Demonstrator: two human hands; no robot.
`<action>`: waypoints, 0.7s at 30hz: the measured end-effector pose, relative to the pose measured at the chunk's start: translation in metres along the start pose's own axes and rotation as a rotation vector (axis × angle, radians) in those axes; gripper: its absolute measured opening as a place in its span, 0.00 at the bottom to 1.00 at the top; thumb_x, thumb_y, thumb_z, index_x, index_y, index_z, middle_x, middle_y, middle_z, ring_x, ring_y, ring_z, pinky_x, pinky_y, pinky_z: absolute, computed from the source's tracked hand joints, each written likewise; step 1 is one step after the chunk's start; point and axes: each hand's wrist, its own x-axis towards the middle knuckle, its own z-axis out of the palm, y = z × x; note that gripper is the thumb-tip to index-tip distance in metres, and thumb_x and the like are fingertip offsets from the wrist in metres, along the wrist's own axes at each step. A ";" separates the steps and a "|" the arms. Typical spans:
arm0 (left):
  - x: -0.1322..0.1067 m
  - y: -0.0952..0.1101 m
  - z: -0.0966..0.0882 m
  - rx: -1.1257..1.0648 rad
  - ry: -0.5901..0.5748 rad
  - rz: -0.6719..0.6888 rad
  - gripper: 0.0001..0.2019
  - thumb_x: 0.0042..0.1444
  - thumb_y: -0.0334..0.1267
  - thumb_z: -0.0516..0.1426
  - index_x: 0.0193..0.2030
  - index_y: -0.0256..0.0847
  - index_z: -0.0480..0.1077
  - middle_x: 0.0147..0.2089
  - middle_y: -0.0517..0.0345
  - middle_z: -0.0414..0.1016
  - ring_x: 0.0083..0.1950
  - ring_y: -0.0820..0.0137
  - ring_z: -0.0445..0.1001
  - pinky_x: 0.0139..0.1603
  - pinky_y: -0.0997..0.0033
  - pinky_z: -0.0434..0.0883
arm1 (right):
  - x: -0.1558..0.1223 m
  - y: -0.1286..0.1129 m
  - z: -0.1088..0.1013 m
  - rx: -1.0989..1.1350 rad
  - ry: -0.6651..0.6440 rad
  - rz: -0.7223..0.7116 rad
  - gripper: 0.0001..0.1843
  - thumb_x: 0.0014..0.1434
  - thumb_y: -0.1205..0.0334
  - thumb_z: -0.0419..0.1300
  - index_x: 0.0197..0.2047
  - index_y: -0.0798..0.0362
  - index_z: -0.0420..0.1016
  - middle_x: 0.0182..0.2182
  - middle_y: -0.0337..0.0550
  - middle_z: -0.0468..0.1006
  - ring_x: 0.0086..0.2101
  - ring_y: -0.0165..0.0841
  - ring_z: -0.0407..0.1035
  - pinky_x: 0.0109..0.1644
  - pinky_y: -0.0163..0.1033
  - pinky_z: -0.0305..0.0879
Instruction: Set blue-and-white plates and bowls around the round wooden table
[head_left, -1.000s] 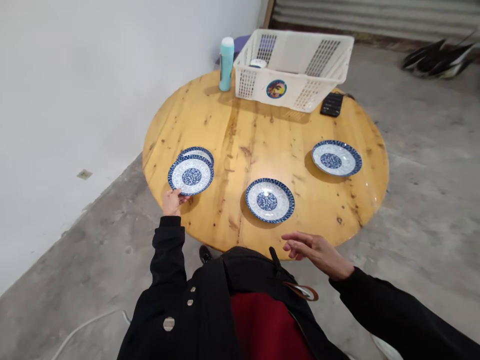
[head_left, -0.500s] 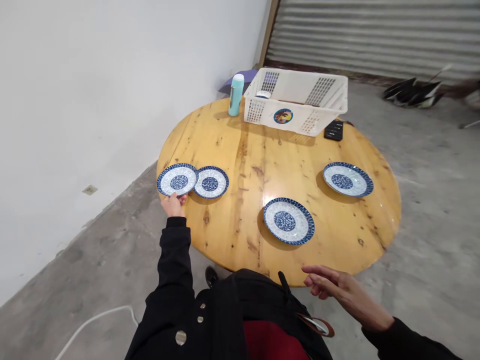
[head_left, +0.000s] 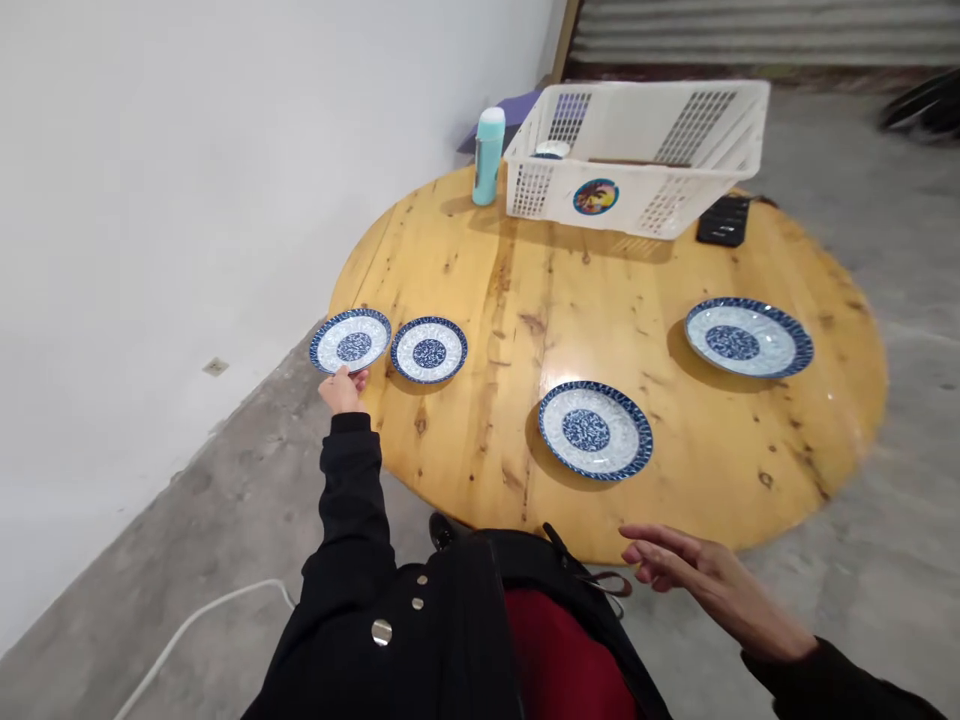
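My left hand (head_left: 344, 390) pinches a blue-rimmed plate (head_left: 352, 343), its neighbouring plate (head_left: 429, 351) now fully uncovered; my right hand (head_left: 697, 570) hangs loosely spread.

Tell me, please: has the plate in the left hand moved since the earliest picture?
Yes: the held plate has moved left, toward the left edge of the table, and no longer hides part of the neighbouring plate.

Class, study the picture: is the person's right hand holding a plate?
No, the right hand holds nothing, its fingers loosely extended, while the left hand grips the leftmost plate at its near rim.
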 end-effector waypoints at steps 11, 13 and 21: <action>-0.003 0.005 -0.014 0.005 0.004 0.011 0.01 0.53 0.30 0.54 0.31 0.37 0.66 0.24 0.57 0.74 0.28 0.71 0.80 0.23 0.82 0.66 | -0.014 0.026 0.028 -0.168 -0.271 -0.051 0.38 0.56 0.27 0.55 0.51 0.50 0.81 0.44 0.52 0.83 0.46 0.50 0.77 0.45 0.48 0.77; -0.004 0.002 -0.013 0.007 -0.005 0.007 0.01 0.52 0.31 0.54 0.31 0.37 0.66 0.23 0.57 0.74 0.28 0.71 0.80 0.23 0.82 0.66 | -0.014 0.030 0.027 -0.169 -0.267 -0.095 0.35 0.57 0.30 0.57 0.52 0.51 0.80 0.45 0.52 0.83 0.47 0.49 0.77 0.48 0.48 0.76; -0.006 -0.005 -0.011 0.030 -0.068 -0.009 0.01 0.52 0.31 0.56 0.31 0.36 0.67 0.25 0.55 0.75 0.27 0.70 0.79 0.23 0.80 0.66 | -0.009 0.035 0.045 -0.328 -0.174 -0.214 0.30 0.58 0.41 0.59 0.56 0.52 0.78 0.47 0.53 0.82 0.41 0.44 0.78 0.39 0.44 0.75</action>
